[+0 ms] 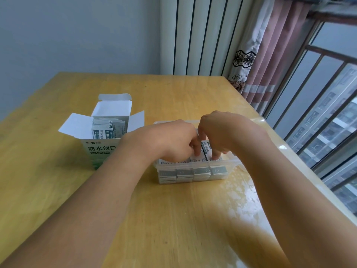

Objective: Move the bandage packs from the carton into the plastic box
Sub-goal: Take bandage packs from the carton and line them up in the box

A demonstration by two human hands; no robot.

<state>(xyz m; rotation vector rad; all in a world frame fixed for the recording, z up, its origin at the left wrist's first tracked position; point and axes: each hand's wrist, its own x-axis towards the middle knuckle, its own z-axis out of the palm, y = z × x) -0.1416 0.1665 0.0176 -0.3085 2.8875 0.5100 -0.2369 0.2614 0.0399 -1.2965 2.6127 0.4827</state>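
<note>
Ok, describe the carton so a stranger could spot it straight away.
On the wooden table, look left of the two hands, at the side away from the window. The carton stands there with its white flaps open and loose packs showing inside. Unlike the clear plastic box beside it, it is opaque, printed green and white.

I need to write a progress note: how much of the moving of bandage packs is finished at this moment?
Done: the plastic box already holds rows of packs, visible through its front wall. In hand: the left hand and right hand are both down in the box, fingers on the top packs, apparently arranging them. Left: the open carton still shows a bunch of packs inside, so the job is partly done.
</note>
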